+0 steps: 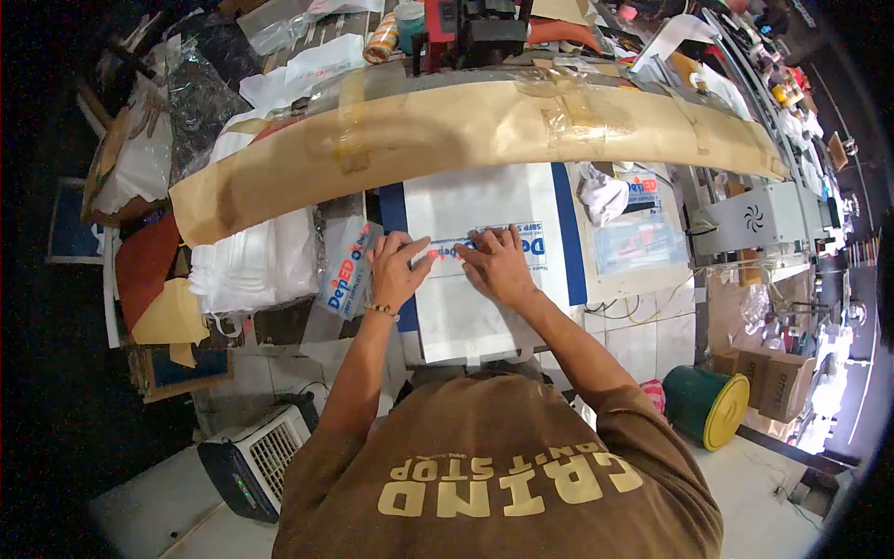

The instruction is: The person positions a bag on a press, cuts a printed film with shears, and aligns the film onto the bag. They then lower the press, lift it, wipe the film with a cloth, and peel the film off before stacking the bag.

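Two hands work on a white bag, seen from above the wearer's brown shirt (503,466). Nearest, on the floor, a fan (251,461) with a white grille stands to the left and a green bin (706,405) to the right. The left hand (399,270) and right hand (498,265) lie open and flat, fingers close together, gripping nothing. Their fingertips press on a printed strip (526,244) lettered in blue and red, laid across the upper part of the white bag (466,317). The bag rests flat on a blue board (570,242) on the desk. By its position, the strip is already placed but not yet let go; whether it is fixed cannot be told. Left of the board lie a printed packet (346,270) and a stack of white bags (251,265). Beyond, a long paper-wrapped bar (466,130) spans the desk
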`<state>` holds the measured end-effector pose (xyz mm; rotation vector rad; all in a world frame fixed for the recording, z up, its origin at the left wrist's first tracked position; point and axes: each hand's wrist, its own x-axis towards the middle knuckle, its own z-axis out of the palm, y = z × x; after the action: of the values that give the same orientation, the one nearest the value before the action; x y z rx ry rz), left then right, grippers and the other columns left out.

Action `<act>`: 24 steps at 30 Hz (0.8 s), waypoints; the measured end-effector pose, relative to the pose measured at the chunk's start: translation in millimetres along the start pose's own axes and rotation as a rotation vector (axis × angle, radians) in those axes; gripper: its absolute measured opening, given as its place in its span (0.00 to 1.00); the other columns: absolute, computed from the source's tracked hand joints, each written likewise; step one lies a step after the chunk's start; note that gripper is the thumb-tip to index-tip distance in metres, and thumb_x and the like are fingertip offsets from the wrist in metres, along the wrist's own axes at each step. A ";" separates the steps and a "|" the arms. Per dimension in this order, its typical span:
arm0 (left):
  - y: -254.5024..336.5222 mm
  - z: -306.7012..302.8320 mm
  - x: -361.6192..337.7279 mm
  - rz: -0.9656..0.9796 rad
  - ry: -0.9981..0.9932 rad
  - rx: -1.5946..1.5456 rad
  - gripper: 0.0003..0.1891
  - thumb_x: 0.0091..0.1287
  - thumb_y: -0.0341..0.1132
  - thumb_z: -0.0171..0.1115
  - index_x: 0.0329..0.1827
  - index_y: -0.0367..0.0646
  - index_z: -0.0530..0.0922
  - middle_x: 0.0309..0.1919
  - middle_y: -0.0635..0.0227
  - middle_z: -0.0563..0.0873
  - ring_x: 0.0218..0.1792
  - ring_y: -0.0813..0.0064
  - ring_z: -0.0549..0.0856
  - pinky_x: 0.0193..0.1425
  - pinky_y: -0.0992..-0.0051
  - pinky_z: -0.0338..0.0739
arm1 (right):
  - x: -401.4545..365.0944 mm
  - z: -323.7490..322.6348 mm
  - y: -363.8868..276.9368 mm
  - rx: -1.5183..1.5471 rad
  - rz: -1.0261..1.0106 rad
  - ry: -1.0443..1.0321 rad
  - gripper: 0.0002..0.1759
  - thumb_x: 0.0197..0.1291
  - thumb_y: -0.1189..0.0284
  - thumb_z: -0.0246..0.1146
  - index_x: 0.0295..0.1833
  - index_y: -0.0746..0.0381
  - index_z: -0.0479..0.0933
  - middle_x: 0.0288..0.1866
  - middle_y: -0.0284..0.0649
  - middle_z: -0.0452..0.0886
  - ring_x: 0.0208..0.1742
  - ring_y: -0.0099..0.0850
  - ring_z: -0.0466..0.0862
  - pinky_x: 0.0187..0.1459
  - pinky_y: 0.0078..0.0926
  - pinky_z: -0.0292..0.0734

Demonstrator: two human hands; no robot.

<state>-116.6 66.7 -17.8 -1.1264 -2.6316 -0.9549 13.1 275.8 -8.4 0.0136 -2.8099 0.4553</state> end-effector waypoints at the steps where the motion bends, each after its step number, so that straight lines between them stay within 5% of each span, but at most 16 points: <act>1: -0.2 -0.1 0.0 -0.001 0.000 0.001 0.17 0.59 0.46 0.77 0.51 0.56 0.92 0.42 0.74 0.82 0.48 0.65 0.78 0.53 0.59 0.65 | -0.3 0.3 0.4 0.007 -0.003 0.008 0.22 0.64 0.61 0.68 0.64 0.44 0.85 0.64 0.39 0.77 0.65 0.45 0.73 0.73 0.69 0.63; 24: -1.4 -1.5 1.9 0.008 -0.031 -0.029 0.16 0.59 0.44 0.77 0.51 0.55 0.93 0.42 0.74 0.82 0.48 0.66 0.78 0.55 0.60 0.66 | 0.4 -3.2 0.7 0.036 -0.005 0.011 0.21 0.65 0.62 0.68 0.64 0.43 0.85 0.61 0.41 0.77 0.62 0.47 0.74 0.74 0.66 0.61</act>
<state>-119.1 66.2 -16.7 -1.1668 -2.6431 -0.9855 13.6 277.5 -5.6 0.0256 -2.7896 0.5035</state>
